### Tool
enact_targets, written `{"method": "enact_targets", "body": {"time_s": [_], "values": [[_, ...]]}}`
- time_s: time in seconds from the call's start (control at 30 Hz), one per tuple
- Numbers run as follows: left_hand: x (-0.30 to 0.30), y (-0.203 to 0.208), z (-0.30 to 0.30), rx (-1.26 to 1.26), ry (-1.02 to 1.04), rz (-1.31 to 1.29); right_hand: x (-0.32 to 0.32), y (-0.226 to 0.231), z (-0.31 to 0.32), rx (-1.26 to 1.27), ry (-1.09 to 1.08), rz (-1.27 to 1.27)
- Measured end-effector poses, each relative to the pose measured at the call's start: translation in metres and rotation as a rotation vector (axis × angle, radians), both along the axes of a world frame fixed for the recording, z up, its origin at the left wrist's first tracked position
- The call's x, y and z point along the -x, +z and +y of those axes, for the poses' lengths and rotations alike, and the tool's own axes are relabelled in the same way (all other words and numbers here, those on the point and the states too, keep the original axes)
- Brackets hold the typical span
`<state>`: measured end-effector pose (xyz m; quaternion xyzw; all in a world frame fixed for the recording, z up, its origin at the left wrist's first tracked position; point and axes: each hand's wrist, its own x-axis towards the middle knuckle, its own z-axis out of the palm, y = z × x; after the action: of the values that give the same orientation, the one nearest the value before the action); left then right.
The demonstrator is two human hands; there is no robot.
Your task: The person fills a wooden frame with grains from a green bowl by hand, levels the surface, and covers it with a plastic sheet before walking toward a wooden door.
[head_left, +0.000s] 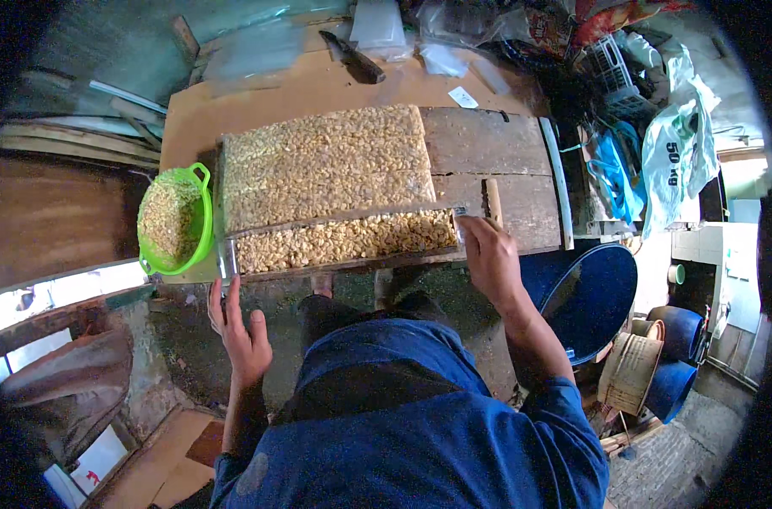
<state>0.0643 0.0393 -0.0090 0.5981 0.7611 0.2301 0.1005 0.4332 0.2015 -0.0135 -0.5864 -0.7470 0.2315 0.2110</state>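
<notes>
My two bare hands bracket a narrow strip of clumped, golden pieces (pixel 343 242) lying along the near edge of a broad, pale slab of the same kind (pixel 326 161) on a tabletop (pixel 479 140). At the slab's near left corner, my left hand (pixel 248 341) is spread, thumb well apart from the fingers, its fingertips at a clear plastic end piece (pixel 226 257); whether they press on it I cannot tell. Near the slab's near right corner, my right hand (pixel 492 261) bends its fingers over the strip's right end; how firmly they close, and on what, is hidden. Just left of the slab sits a bright green bowl (pixel 202 233) with looped handles, heaped with pale bits (pixel 169 222). Right of the slab, just beyond my right hand, lies a short wooden rod (pixel 493 202). Beyond the slab's far side rest a dark, long-bladed tool (pixel 356 61) and a small white card (pixel 463 97). Off to the slab's right, past the table, stand a large blue tub (pixel 594 293) and, farther back, a whitish sack (pixel 679 157).
</notes>
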Motion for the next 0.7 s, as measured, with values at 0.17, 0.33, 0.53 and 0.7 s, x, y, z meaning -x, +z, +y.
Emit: {"method": "enact_targets", "body": {"time_s": [0.17, 0.33, 0.53, 0.7], "values": [[0.005, -0.007, -0.006, -0.020, 0.003, 0.018, -0.004, -0.007, 0.001, -0.022, 0.100, -0.018], [0.005, -0.011, -0.011, -0.011, -0.010, 0.032, -0.002, -0.020, 0.002, -0.060, 0.073, -0.049], [0.003, -0.010, -0.010, 0.001, -0.008, 0.033, 0.002, -0.026, 0.008, -0.033, 0.030, -0.053], [0.003, -0.011, -0.014, -0.005, 0.004, 0.024, 0.000, -0.023, 0.003, -0.075, 0.031, -0.003]]}}
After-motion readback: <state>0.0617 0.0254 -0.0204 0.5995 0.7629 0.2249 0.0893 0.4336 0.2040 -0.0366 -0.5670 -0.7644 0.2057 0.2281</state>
